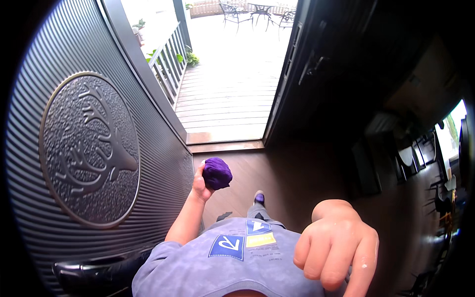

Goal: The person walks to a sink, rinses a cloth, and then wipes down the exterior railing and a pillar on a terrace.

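My left hand holds a bunched purple cloth out in front of my body, with the thumb along its near side. Raised close to the camera at lower right is my right hand, back of the hand up. Its fingers bend downward, the index finger apart from the others, and nothing shows in them; the palm is hidden. Wet spots glisten on the skin. Left of me stands a dark ribbed door panel bearing a round medallion with a stag's head in relief. My left forearm is beside this panel.
Ahead, a doorway with a wooden threshold leads to a bright plank deck with a railing, metal chairs and a table. A dark door with a lever handle is at right. A glossy black bar lies lower left.
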`<state>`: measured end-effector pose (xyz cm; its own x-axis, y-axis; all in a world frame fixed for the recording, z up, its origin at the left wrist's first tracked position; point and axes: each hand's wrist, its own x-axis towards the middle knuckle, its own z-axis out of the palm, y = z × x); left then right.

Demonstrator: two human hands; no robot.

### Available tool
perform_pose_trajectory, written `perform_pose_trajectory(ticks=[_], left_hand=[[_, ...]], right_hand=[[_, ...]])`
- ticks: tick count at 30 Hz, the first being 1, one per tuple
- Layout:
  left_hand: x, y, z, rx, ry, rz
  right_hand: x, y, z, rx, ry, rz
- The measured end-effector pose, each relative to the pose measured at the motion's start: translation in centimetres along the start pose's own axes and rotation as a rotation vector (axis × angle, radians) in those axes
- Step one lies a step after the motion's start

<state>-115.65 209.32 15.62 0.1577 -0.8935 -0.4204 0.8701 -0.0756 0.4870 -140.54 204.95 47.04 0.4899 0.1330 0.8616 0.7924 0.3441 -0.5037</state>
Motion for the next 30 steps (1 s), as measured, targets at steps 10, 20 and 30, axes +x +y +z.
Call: perform_pose_trajectory(ticks=[10,20,30], left_hand=[[13.9,6.9,8.8,0.338,0.053,0.256],[27.0,15.0,14.8,1.299,0.088,0.811],[30.9,42.5,25.7,0.988,-0.376,1.841]], right_hand=[[-13.9,6.2,-26.8,-0.789,0.678,0.648],[-19.2,18.6,-44.9,-0.236,0.782,0.902],[-19.0,24.7,-62.2,-0.456,1.231,0.946]])
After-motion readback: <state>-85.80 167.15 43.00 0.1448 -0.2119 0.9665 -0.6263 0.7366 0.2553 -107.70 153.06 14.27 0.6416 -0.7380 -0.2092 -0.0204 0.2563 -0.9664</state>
